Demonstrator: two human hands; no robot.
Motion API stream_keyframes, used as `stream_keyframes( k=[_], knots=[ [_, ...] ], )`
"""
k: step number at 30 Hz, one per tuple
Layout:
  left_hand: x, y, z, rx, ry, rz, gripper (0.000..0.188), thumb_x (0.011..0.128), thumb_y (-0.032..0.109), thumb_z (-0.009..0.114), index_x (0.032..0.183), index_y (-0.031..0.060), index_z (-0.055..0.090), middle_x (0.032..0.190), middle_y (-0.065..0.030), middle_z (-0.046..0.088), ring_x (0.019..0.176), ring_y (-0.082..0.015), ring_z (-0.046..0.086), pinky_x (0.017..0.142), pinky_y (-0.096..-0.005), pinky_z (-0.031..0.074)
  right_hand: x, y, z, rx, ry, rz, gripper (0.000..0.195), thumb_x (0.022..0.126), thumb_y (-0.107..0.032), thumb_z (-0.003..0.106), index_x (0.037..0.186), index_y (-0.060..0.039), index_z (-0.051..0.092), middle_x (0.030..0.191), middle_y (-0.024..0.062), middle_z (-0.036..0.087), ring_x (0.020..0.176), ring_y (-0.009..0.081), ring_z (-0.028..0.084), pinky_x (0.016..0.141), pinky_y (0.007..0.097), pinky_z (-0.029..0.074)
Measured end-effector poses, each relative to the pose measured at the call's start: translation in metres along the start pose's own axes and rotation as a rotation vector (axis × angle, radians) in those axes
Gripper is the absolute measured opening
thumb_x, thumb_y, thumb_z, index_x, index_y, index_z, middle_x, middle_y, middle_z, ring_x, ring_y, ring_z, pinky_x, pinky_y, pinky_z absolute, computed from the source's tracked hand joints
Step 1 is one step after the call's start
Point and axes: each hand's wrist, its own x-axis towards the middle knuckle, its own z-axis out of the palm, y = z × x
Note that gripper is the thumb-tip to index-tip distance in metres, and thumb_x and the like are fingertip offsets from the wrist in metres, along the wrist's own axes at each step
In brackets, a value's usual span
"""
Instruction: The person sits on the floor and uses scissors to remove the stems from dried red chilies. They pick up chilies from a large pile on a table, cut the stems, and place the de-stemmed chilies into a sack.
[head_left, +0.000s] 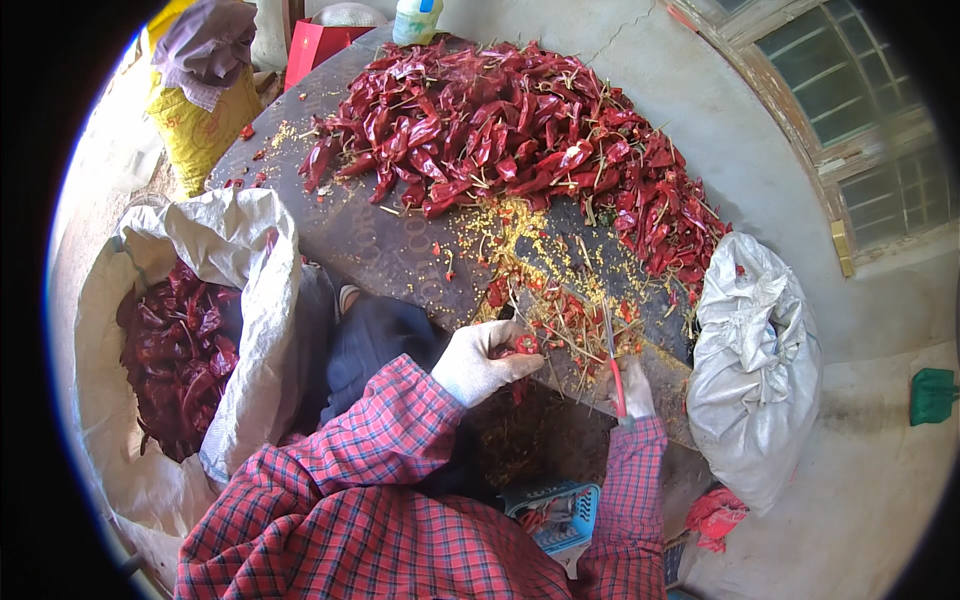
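In a pale work glove, my left hand (487, 362) holds a dried red chili pepper (526, 344), its cut or stem end facing up. My right hand (632, 386), also gloved, grips scissors (618, 382) with red handles, the blades pointing away from me. Cut stems and red chili caps (574, 322) lie just beyond both hands, among scattered yellow seeds (525, 232). A large heap of dried red chilies (487, 120) covers the far part of the dark board (337, 225). Whether the scissor blades touch anything is unclear.
At the left stands an open white woven sack (262, 315) of dried chilies, with a yellow sack (184, 127) behind. A white woven sack (750, 375) stands right. A blue plastic basket (577, 525) sits below my arms. A plastic container (416, 21) stands by the wall.
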Motion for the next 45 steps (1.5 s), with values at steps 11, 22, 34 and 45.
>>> stream_keyframes(
  k=[11,22,34,45],
  knots=[
    [0.001,0.0,-0.001,0.09,0.084,0.03,0.011,0.077,0.002,0.074,0.082,0.0009,0.063,0.068,0.002,0.059,0.059,-0.0033,0.051,0.053,-0.0194,0.041,-0.093,-0.127,0.056,-1.108,0.165,-0.974,0.057,0.047,-0.031,0.088,0.087,-0.007,0.056,0.079,0.0089,0.06,0.067,0.0305,0.062,0.058,0.041,0.05],
    [-0.001,-0.004,-0.005,0.108,0.063,0.071,0.014,0.075,-0.003,0.072,0.085,0.0012,0.062,0.07,0.0015,0.06,0.061,-0.0034,0.052,0.053,-0.0193,0.042,-0.094,-0.137,0.054,-1.225,0.107,-0.981,0.051,0.053,-0.033,0.085,0.087,-0.0088,0.056,0.079,0.0087,0.058,0.066,0.0303,0.06,0.059,0.042,0.049],
    [0.0,-0.007,-0.005,0.365,0.124,0.267,0.013,0.071,0.0,0.074,0.078,0.0007,0.063,0.068,0.0008,0.055,0.059,-0.0043,0.049,0.052,-0.021,0.039,-0.096,-0.164,0.049,-1.555,-0.081,-0.837,0.039,0.066,-0.032,0.074,0.095,-0.011,0.059,0.081,0.0097,0.054,0.073,0.03,0.06,0.063,0.0429,0.05],
    [-0.001,0.004,-0.003,0.581,0.274,0.343,0.011,0.064,0.002,0.067,0.073,0.002,0.061,0.063,-0.0091,0.052,0.055,-0.0189,0.053,0.053,-0.0283,0.042,-0.098,-0.172,0.073,-1.685,-0.16,-0.576,0.038,0.072,-0.032,0.068,0.099,-0.0105,0.053,0.081,0.0125,0.055,0.07,0.0306,0.063,0.06,0.0421,0.051]
  ],
)
